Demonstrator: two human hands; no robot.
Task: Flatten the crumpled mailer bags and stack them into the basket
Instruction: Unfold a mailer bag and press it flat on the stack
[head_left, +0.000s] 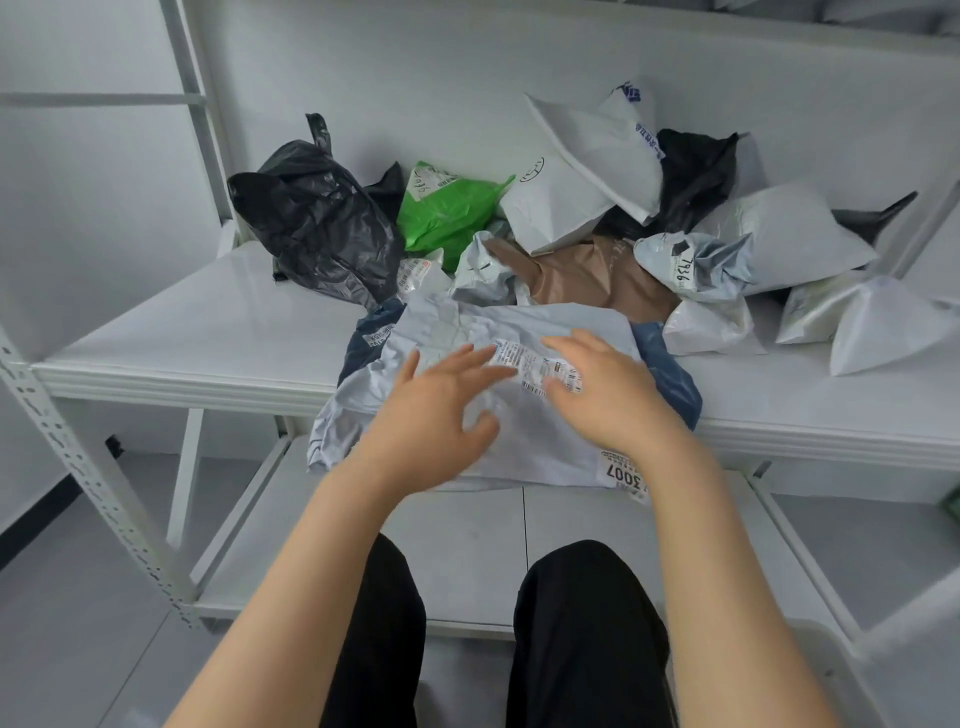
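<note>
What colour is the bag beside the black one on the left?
That bag is bright green; the head view shows it.

mailer (519, 322) on shelf (208, 332), pile (597, 218) behind

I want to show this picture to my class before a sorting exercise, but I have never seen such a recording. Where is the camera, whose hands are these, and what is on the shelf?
There is no machine here. A person wears one wide-angle camera on the head, looking forward and down, so you see their own arms and legs. The left hand and the right hand lie with fingers spread on a pale grey mailer bag, which hangs over the front edge of a white shelf. Neither hand grips anything; they seem to be pressing the bag flat. Behind lies a pile of crumpled bags: a black bag, a green bag, a brown bag and several white ones. I cannot make out a basket.
</note>
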